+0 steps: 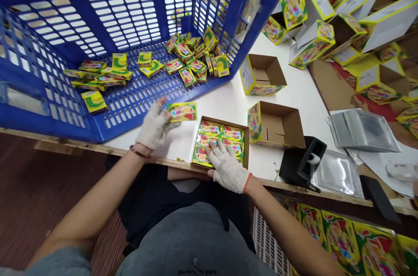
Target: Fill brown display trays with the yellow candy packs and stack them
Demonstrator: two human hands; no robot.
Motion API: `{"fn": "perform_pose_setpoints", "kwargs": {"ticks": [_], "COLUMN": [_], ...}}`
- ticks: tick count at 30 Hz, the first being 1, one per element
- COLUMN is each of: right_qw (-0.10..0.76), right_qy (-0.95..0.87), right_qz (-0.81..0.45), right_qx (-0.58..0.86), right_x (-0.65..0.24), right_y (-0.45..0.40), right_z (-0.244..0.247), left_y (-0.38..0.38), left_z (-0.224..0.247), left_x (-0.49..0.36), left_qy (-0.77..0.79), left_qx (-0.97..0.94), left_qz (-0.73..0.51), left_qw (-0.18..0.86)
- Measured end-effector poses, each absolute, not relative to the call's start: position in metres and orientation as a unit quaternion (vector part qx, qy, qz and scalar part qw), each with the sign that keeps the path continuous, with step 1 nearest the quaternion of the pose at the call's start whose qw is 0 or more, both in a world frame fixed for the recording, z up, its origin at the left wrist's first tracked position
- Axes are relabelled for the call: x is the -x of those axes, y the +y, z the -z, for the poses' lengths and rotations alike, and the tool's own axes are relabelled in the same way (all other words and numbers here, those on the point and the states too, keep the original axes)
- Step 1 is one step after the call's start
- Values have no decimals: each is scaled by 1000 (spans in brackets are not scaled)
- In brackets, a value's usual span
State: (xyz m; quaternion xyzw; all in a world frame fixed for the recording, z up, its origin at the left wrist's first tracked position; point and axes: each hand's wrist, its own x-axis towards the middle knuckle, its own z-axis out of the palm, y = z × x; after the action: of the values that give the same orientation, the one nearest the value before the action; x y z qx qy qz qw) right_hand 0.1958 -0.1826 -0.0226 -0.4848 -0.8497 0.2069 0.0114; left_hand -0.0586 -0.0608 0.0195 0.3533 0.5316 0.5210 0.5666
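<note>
My left hand (156, 127), in a white glove with bare fingertips, is beside the basket's near edge. Its fingers are at the left end of a small yellow candy box (183, 112) with a red and green print; motion blurs both, and the grip is partly hidden. My right hand (227, 165), gloved too, rests with fingers spread on several matching small boxes (232, 132). These lie in rows in an open cardboard display box (246, 147) at the table's front edge.
A large blue plastic basket (130, 89) with scattered small boxes (186, 52) stands at left. Open display boxes (263, 73) (277, 121) sit right, near a black tape dispenser (303, 163) and clear plastic covers (362, 130). More display boxes (313, 45) pile up behind.
</note>
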Motion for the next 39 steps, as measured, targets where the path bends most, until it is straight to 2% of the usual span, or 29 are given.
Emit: {"fn": "perform_pose_setpoints", "kwargs": {"ticks": [2,5,7,9,12,14,18,20,22,26,28,33,35,39], "right_qw": [49,236,361,448,518,488,323,273,263,288,296,305,317,411], "right_qy": [-848,-761,-651,-552,-483,-515,-645,-698,-753,-822,-830,-817,-807,-734], "right_qz": [-238,-329,-421,-496,-482,-427,-423,-425,-370,-184,-136,-179,-212,-207], "right_qx": [471,506,519,498,516,560,549,508,477,456,452,455,452,499], "right_x": [-199,-199,-193,-186,-189,-199,-210,-201,-186,-163,-159,-161,-167,-178], "right_y": [-177,-162,-150,-139,-124,-116,-101,-98,-98,-104,-106,-105,-104,-102], "right_z": [21,13,6,0,-6,-7,7,19,32,49,51,43,40,33], "left_y": [-85,-105,-112,-115,-117,-109,-58,-18,25,99,126,143,126,53], "left_z": [-20,-20,-21,-21,-16,-9,12,18,18,13,11,13,14,15], "left_x": [42,18,4,-8,-11,-1,46,77,106,145,153,147,138,104], "left_qy": [480,421,406,397,396,417,565,649,697,727,735,743,728,669], "left_qx": [-312,-291,-325,-401,-566,-663,-717,-682,-647,-620,-610,-561,-541,-521], "left_qz": [-509,-509,-515,-500,-438,-408,-330,-289,-280,-267,-258,-308,-356,-416], "left_qw": [643,692,682,657,576,469,241,173,135,126,145,195,227,328]}}
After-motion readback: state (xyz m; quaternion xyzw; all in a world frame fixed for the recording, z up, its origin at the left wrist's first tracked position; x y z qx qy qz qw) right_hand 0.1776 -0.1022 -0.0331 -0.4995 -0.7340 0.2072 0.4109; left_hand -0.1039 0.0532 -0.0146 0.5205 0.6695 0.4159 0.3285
